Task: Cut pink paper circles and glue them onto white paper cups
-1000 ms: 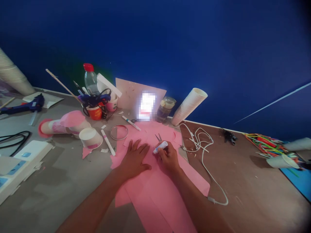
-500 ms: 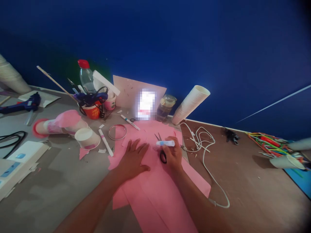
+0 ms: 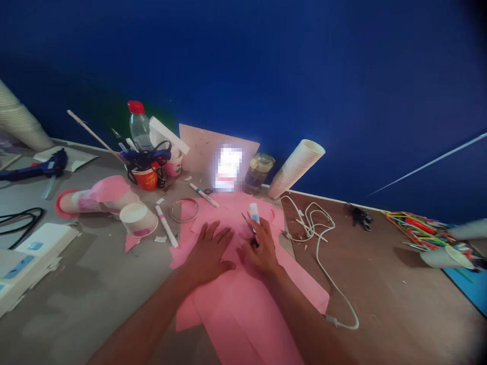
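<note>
My left hand [image 3: 209, 253] lies flat with its fingers spread on layered pink paper [image 3: 243, 304]. To its right my right hand [image 3: 262, 251] is closed over the paper, its fingers curled round the near end of a white glue stick [image 3: 254, 212] with a blue label. The glue stick's far end points up and away from me. Beside it the slim blades of a pair of scissors [image 3: 245, 218] stick out, and the dark handles lie partly hidden under my right fingers. Whether those fingers also touch the handles is unclear.
Markers [image 3: 166, 225], a round ring [image 3: 184, 210] and a paper cup [image 3: 138, 220] lie left. A bright blurred screen [image 3: 228, 167] leans at the back beside a jar [image 3: 259, 172] and stacked cups [image 3: 297, 168]. A white cable [image 3: 321, 274] curls right. Glue gun [image 3: 53, 163] far left.
My right hand has turned, swinging the glue stick from lying crosswise to pointing away from me, and its fingers now cover more of the scissors' handles. My left hand stays flat.
</note>
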`<state>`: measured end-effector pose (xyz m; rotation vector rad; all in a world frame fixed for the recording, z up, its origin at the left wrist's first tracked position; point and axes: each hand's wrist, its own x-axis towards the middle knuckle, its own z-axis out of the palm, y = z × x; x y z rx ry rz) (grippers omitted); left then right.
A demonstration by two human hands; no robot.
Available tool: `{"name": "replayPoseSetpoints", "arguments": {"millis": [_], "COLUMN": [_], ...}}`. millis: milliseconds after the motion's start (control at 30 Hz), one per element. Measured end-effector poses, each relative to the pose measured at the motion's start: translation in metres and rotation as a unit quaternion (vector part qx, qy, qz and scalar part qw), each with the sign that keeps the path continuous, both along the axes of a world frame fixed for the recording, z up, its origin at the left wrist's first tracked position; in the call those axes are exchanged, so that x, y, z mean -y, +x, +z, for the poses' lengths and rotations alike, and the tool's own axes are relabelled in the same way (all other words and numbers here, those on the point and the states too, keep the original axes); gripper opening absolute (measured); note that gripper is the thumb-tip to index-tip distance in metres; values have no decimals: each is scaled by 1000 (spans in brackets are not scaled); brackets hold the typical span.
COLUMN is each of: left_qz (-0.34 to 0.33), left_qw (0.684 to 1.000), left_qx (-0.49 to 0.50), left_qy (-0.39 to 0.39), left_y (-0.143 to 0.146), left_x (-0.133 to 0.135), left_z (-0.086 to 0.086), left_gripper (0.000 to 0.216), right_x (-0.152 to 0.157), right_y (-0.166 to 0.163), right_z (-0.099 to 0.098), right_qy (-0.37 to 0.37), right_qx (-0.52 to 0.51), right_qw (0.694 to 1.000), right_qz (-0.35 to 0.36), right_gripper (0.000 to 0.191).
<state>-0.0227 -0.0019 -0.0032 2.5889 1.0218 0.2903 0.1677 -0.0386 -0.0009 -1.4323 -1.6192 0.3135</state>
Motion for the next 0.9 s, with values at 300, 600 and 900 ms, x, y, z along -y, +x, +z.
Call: {"name": "replayPoseSetpoints", "arguments": {"millis": [300,600,900], "left_qz": [-19,-27,-20], "left_qw": [999,997,997], "left_qx": [7,15,35], "left_qy": [38,64,69], "left_y": [-2,-3,-1], "left_x": [-1,1,2], "left_z": [-4,-5,-7], "left_gripper": [57,50,40], "right_x": [-8,-11,-9], "right_y": [2,7,2], "right_z": [-2,-3,-2], "right_qy": [22,-64,-91], "right_qx": [197,258,296], "right_qw": [975,947,936], "right_qz": [-102,-181,-165], "right_gripper": [42,42,43]}}
